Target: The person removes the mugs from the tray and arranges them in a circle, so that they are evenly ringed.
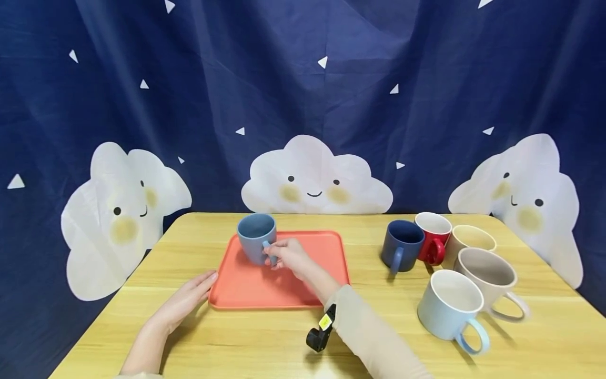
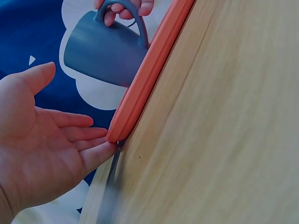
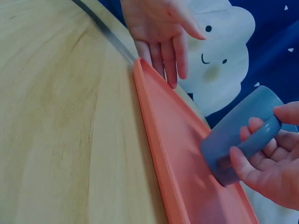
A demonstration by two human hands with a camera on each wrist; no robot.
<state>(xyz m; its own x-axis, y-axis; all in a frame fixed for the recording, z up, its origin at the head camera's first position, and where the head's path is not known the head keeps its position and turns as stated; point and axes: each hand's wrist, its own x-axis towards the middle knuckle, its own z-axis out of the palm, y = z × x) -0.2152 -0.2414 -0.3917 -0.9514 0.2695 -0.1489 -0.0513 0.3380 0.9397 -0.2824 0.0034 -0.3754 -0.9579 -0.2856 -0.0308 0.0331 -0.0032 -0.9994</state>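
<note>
My right hand (image 1: 289, 256) grips the handle of a grey-blue mug (image 1: 256, 239), fingers curled through it. The mug is upright over the back left part of a coral-red tray (image 1: 284, 295), its base close to the tray's surface in the right wrist view. At the tray's left side, my left hand (image 1: 189, 297) has its fingers straight, fingertips right at the rim. The left wrist view shows that palm (image 2: 42, 158) facing the tray's corner, thumb spread away and nothing held.
To the right stand several mugs: a navy mug (image 1: 402, 247), a red mug (image 1: 433, 234), a cream mug (image 1: 456, 242), a beige-grey mug (image 1: 487, 276) and a light blue mug (image 1: 445, 310), partly overlapping in view. A blue curtain (image 1: 303, 79) with clouds hangs behind the wooden table (image 1: 246, 345).
</note>
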